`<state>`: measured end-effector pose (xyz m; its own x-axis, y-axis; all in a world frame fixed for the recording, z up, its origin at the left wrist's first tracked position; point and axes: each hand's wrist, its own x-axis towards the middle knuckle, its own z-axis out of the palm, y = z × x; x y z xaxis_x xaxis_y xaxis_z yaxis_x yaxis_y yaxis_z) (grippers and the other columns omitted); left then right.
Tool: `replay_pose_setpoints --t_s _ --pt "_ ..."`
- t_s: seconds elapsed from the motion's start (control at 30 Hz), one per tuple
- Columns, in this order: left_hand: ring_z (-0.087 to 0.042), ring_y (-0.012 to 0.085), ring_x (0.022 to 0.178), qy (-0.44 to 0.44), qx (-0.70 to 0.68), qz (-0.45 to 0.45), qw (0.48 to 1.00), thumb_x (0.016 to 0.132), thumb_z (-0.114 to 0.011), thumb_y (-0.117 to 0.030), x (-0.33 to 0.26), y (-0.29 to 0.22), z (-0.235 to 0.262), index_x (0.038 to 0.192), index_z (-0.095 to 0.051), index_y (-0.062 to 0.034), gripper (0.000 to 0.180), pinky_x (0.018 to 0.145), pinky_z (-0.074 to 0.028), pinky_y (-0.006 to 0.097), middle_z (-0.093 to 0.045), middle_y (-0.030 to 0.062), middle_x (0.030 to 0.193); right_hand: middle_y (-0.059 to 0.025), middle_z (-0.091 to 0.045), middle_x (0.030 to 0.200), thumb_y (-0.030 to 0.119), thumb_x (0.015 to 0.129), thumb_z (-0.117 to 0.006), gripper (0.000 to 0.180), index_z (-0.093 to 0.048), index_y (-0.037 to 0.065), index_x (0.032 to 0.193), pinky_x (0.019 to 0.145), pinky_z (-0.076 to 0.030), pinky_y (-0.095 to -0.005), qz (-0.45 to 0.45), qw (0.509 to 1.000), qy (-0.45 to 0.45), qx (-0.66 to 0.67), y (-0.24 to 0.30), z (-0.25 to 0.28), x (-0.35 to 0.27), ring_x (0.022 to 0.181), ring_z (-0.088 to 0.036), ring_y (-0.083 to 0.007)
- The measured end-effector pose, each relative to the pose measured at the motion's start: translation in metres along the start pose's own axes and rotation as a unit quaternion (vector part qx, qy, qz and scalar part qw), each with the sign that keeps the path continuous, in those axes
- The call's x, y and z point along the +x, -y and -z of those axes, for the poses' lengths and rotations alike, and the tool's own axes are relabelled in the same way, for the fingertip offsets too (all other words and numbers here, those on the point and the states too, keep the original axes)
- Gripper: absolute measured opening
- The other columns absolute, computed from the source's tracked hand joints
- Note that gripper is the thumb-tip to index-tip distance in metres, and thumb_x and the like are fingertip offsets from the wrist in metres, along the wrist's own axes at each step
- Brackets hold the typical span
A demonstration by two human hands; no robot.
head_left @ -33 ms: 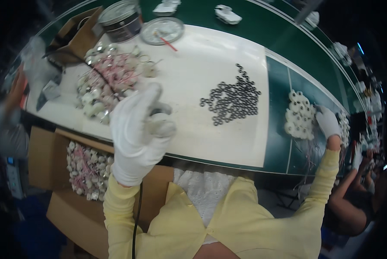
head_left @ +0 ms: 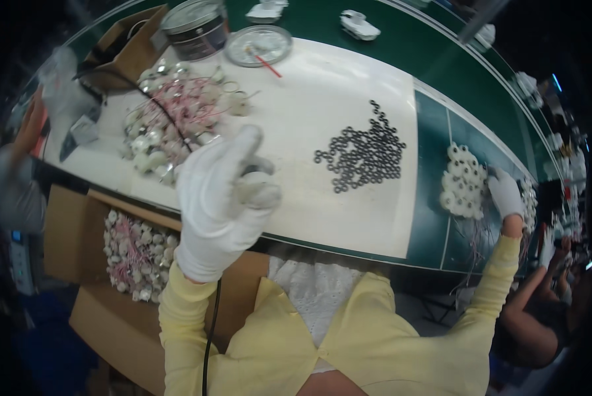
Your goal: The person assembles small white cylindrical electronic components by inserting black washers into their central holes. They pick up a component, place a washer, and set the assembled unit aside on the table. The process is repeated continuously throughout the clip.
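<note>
My left hand (head_left: 220, 204), in a white glove, is raised over the near edge of the white worktop (head_left: 296, 119). Its fingers curl round toward the thumb, and something pale and rounded shows between them, too blurred to name. At the right, my gloved right hand (head_left: 506, 193) rests beside a close-set block of white round parts (head_left: 463, 185) with thin wires trailing from its near side. The fingers of that hand are bent together, their tips partly hidden. Between the hands lie many small dark rings (head_left: 368, 155) in a loose patch.
White round parts with pink wires are heaped (head_left: 177, 115) at the left, crossed by a black cable. Behind stand a tin (head_left: 197, 33), a round lid (head_left: 259, 47) with a red stick, and a small carton (head_left: 127, 49). A cardboard box (head_left: 78, 241) of similar parts sits below.
The whole view has shifted slightly, so the worktop and its things sit a little farther right. Both hands keep nearly the same pose.
</note>
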<state>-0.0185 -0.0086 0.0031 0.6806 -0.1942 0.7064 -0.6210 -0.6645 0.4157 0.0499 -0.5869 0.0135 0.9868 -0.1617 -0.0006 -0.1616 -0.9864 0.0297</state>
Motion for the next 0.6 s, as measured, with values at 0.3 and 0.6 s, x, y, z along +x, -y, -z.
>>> replay_pose_setpoints --t_s 0.3,0.6 --pt "-0.065 0.0117 0.094 0.039 -0.324 0.152 0.933 0.104 -0.066 -0.03 0.007 -0.015 -0.015 0.156 -0.041 0.0046 0.067 0.088 -0.05 0.027 -0.066 0.0048 0.103 -0.0111 -0.068 0.129 0.015 0.088 -0.076 0.069 -0.052 0.004 0.152 0.081 -0.051 -0.0287 0.242 0.897 -0.143 0.341 0.21 0.065 -0.074 0.094 -0.064 -0.0156" --pt "-0.072 0.0338 0.09 0.003 -0.446 0.226 0.866 0.113 -0.044 -0.035 0.037 -0.04 -0.026 0.142 -0.056 0.0017 0.048 0.085 -0.056 0.035 -0.073 0.0207 0.098 -0.0058 -0.072 0.1 0.023 0.086 -0.083 0.06 -0.062 -0.001 0.137 0.06 -0.047 -0.0275 0.497 0.694 -0.079 0.515 0.341 0.049 -0.063 0.075 -0.065 -0.0135"
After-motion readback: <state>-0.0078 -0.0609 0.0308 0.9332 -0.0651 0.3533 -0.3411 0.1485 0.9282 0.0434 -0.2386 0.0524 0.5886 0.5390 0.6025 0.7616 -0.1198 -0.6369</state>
